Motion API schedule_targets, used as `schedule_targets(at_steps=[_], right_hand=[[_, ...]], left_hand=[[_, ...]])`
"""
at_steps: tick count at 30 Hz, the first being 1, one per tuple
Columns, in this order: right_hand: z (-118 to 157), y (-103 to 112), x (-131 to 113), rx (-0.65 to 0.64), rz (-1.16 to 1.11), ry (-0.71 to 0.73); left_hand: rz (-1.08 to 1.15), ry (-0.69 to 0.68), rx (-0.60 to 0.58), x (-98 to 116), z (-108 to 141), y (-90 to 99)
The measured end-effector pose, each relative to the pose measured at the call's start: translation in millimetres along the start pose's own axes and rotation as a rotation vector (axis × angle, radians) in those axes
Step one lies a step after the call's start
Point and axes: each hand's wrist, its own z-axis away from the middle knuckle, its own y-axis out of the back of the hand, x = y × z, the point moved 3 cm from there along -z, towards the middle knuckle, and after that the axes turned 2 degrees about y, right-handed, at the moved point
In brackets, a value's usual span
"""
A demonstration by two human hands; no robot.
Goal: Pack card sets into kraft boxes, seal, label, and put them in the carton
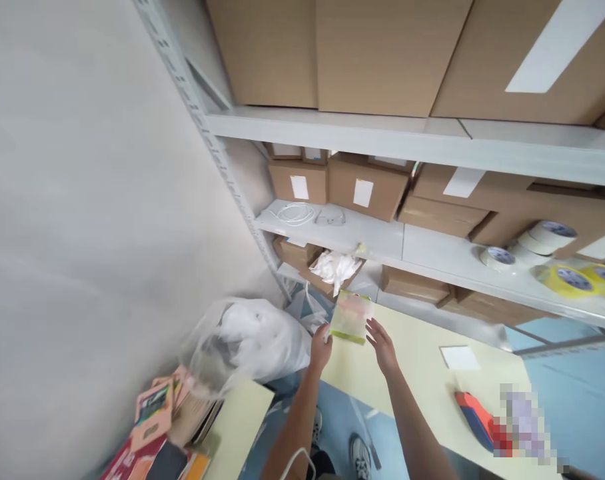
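Observation:
Over the far left part of the pale yellow table is a flat, roughly square packet (pixel 351 316) with green edges and a pinkish patch, apparently in clear plastic. My left hand (pixel 321 347) is closed on its left edge. On the other side, my right hand (pixel 381 343) is open, fingers spread beside the packet's right edge; whether a fingertip touches it I cannot tell. The print on the packet is too blurred to read.
A white card (pixel 460 357) and a red-and-blue object (pixel 475 420) lie on the table (pixel 407 363). Tape rolls (pixel 500 257) and cardboard boxes (pixel 297 183) fill the shelves. A white plastic bag (pixel 262 337) stands left, near stacked printed cartons (pixel 155 413). A wall borders the left.

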Motion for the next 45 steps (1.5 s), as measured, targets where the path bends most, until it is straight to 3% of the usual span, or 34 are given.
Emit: schedule_targets(at_steps=[4, 9, 14, 20, 28, 38, 42, 45], right_hand=[[17, -18, -15, -0.142, -0.022, 0.006], [43, -56, -7, -0.324, -0.013, -0.060], [90, -123, 4, -0.542, 0.006, -0.101], [170, -206, 18, -0.795, 0.088, -0.112], [311, -295, 62, -1.107, 0.202, -0.110], [502, -397, 147, -1.296, 0.322, -0.117], [568, -439, 181, -1.381, 0.361, -0.128], [606, -461, 199, -1.413, 0.403, -0.118]], left_hand=[[0.115, 0.046, 0.102, 14, 54, 14.2], [0.208, 0.099, 0.229, 14, 127, 47.2], [0.175, 0.141, 0.439, 4, 201, 110.4], [0.155, 0.209, 0.683, -16, 293, 189.9], [0.175, 0.205, 0.941, -76, 430, 276.6], [0.112, 0.348, 1.108, -173, 615, 397.2], [0.035, 0.420, 1.209, -212, 688, 433.6], [0.011, 0.487, 1.255, -237, 736, 449.9]])
